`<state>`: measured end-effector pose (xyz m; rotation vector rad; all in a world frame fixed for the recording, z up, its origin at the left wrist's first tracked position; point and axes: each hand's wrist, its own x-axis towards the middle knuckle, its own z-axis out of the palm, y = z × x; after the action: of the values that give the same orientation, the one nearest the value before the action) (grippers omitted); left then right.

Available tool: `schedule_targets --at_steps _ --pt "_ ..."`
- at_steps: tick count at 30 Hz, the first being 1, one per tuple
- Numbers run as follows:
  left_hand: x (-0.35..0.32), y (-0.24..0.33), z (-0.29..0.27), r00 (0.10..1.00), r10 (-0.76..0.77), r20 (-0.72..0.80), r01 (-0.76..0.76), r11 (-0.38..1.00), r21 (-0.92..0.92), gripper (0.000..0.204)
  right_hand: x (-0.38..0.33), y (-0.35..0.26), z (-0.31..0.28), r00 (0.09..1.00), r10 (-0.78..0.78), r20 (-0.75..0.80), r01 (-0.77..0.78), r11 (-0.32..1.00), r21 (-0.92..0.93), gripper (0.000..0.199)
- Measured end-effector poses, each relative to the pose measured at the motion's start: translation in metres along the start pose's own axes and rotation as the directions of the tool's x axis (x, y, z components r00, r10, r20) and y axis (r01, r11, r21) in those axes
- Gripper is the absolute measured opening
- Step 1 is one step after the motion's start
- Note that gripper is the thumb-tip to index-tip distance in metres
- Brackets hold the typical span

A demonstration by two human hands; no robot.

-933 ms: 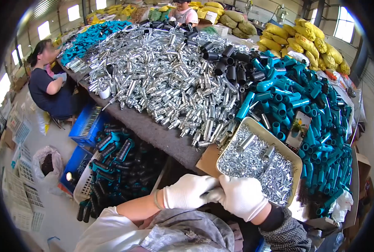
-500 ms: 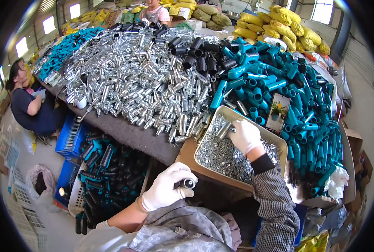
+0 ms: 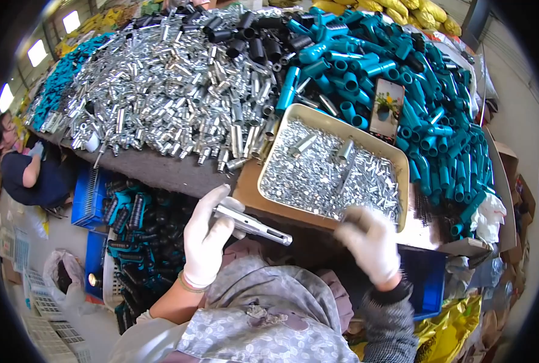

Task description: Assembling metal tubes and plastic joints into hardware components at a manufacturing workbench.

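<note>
My left hand [image 3: 207, 237], in a white glove, grips a silver metal tube [image 3: 254, 225] that points to the right, in front of the table edge. My right hand [image 3: 371, 242], also gloved and blurred by motion, hovers just below the near rim of a tan tray [image 3: 335, 123]. The tray is filled with small silver metal parts [image 3: 324, 175]. Whether the right hand's fingers hold anything I cannot make out.
A big heap of silver tubes [image 3: 172, 91] covers the table, with black tubes [image 3: 251, 36] and teal plastic fittings [image 3: 427, 109] behind and to the right. Blue crates with teal-black parts [image 3: 130, 218] stand on the floor left. A seated person [image 3: 27, 169] works at far left.
My right hand has come back from the tray toward my body. My left hand has risen and now shows a long silver tube in its grip. The view has tilted down toward the table.
</note>
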<state>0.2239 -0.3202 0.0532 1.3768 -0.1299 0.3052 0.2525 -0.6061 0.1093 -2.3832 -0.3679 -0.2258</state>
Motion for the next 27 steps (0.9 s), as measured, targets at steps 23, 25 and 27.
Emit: schedule_targets --at_steps 23,25,27 --pt "-0.032 -0.028 0.075 0.6 -0.181 0.779 -0.391 0.783 0.483 0.038 -0.129 0.052 0.054 0.881 0.25 0.402 -0.462 0.637 0.617 0.03" --pt "-0.035 -0.032 0.082 0.579 -0.189 0.793 -0.396 0.785 0.476 0.034 -0.136 0.076 0.043 0.908 0.219 0.357 -0.408 0.652 0.639 0.033" --pt "-0.041 -0.036 0.084 0.62 -0.178 0.765 -0.374 0.79 0.486 0.033 -0.143 0.115 0.023 0.941 0.285 0.181 -0.325 0.621 0.714 0.03"
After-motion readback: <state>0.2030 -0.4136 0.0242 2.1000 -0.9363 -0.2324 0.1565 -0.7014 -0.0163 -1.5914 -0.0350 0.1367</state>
